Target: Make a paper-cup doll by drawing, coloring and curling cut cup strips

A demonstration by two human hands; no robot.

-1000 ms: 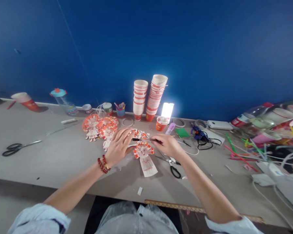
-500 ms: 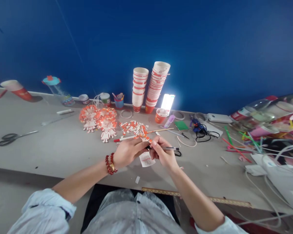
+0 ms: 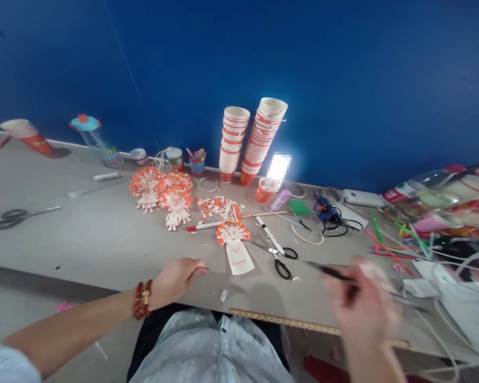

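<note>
My right hand (image 3: pixel 361 303) is smeared by motion at the right front of the table, closed around a slim black pen (image 3: pixel 330 270) with its dark end pointing left. My left hand (image 3: pixel 179 280) hovers near the front edge, fingers curled together. Whether anything small is inside them is hidden. Between both hands lies a paper doll (image 3: pixel 239 259), with a fringed orange-and-white head and a white paper body bearing red drawn lines; neither hand touches it. Black-handled scissors (image 3: pixel 282 268) lie partly open to its right. A white marker (image 3: pixel 269 234) lies against them.
Finished-looking paper dolls (image 3: pixel 178 207), paper scraps (image 3: pixel 219 208) and a red-ended marker (image 3: pixel 203 226) lie behind. Two paper-cup stacks (image 3: pixel 233 143) stand by the blue wall. Other scissors (image 3: pixel 16 215) are at left; bottles (image 3: pixel 419 186) and cables (image 3: pixel 435 319) crowd the right.
My hands have parted: the left moved left and toward me, the right swung right with the pen. The doll and scissors they covered now show. The view shifted slightly.
</note>
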